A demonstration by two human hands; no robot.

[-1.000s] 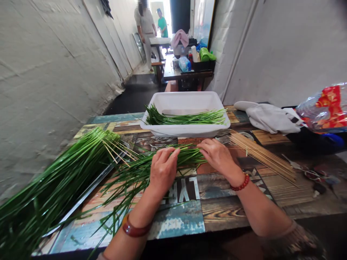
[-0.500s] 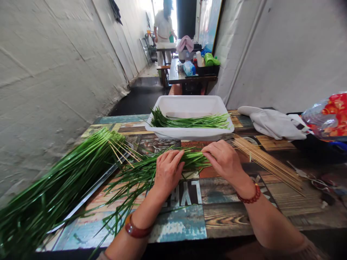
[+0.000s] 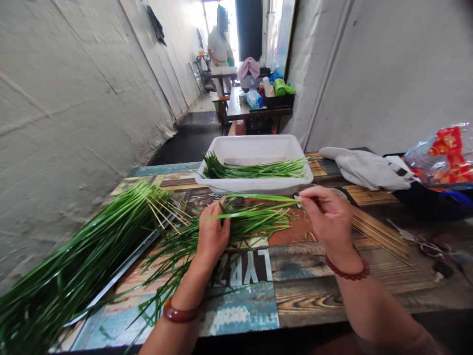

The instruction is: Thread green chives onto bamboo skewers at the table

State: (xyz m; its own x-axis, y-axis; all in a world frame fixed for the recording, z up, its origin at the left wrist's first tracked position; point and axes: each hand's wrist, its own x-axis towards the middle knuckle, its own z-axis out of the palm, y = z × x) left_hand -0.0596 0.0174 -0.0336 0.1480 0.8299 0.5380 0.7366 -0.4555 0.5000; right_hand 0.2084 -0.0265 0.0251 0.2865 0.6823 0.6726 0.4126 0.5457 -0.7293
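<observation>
Patchwork-print table (image 3: 310,296) carries everything. Biggest item: garlic chive pile (image 3: 92,246), slanting down the left edge past the near left corner, metal tray (image 3: 121,270) rim along its right side, a few loose skewers (image 3: 166,214) across its top end. White plastic tub (image 3: 254,185) at middle of far edge, more chives (image 3: 258,170) inside. Loose chive heap (image 3: 258,222) mid-table, just in front of tub; left hand and forearm cover part of it. Clear bag with red print (image 3: 447,153) and light cap (image 3: 369,170) at far right corner. Bamboo skewer bundle (image 3: 380,234) toward right edge, left ends blocked by right hand. Left hand (image 3: 214,231) over heap, fingers curled on strands. Right hand (image 3: 328,209): thumb and fingertips pinching pale end of chive strands (image 3: 266,197), stretched between hands above heap. Dark key fob (image 3: 443,268) near right edge, blurry.
</observation>
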